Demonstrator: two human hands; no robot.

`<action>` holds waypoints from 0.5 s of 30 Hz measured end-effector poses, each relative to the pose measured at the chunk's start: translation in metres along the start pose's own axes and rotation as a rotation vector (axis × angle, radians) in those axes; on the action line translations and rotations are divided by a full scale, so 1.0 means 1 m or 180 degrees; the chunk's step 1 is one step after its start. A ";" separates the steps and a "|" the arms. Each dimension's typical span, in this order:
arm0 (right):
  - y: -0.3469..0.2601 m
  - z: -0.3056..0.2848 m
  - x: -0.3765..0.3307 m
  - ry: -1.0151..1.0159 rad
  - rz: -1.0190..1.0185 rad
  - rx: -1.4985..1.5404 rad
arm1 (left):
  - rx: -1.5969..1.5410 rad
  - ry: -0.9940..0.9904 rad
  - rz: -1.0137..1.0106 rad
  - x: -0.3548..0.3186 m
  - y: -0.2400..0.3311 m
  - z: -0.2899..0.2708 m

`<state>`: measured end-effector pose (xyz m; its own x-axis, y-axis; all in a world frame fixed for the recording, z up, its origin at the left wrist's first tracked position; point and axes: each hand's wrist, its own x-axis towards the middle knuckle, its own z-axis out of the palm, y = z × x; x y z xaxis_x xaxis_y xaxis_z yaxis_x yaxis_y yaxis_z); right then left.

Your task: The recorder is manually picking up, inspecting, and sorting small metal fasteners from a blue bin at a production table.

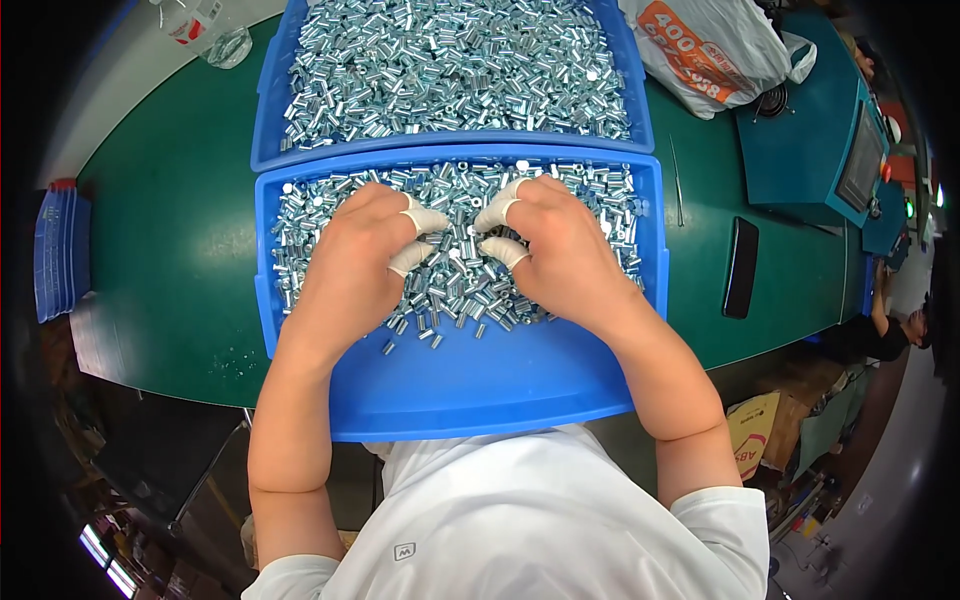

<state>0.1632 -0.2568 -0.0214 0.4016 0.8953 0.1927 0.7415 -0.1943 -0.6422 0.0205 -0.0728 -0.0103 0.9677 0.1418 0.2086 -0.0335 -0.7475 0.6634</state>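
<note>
A blue plastic tray (470,385) lies at the table's near edge, its far half covered by a heap of small shiny metal sleeves (455,285). My left hand (355,260) rests palm down on the heap, its thumb and forefinger in white finger cots. My right hand (555,245) lies beside it, also palm down, with white cots on thumb and forefinger. The fingertips of both hands nearly meet over the middle of the heap and touch the sleeves. Whether any sleeve is pinched between the fingers is hidden.
A second blue tray (268,120) full of the same metal sleeves stands just behind. A black phone (741,267) lies on the green table (170,250) at right, a white plastic bag (715,50) at far right, a clear bottle (215,30) far left, stacked blue trays (60,250) at the left edge. Another person (885,330) is at far right.
</note>
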 end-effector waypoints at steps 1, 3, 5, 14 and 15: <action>0.001 0.000 -0.001 -0.0006 -0.0029 0.0017 | 0.0058 -0.0004 -0.0008 0.000 0.003 0.000; 0.001 0.000 -0.001 -0.0010 -0.0058 0.0033 | 0.0117 -0.0008 -0.0014 -0.001 0.004 0.000; -0.002 0.000 -0.002 -0.0065 0.0001 0.0108 | 0.0420 -0.0065 0.0065 -0.002 0.004 0.001; 0.001 0.003 -0.002 -0.0097 -0.0192 -0.0134 | -0.0214 -0.0084 -0.0283 -0.003 0.011 -0.008; 0.002 0.003 -0.002 -0.0093 -0.0184 -0.0132 | -0.0215 -0.0093 -0.0281 -0.003 0.009 -0.010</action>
<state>0.1623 -0.2574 -0.0252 0.3420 0.9167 0.2065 0.7848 -0.1577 -0.5994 0.0145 -0.0741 0.0023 0.9744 0.1854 0.1268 0.0364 -0.6873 0.7254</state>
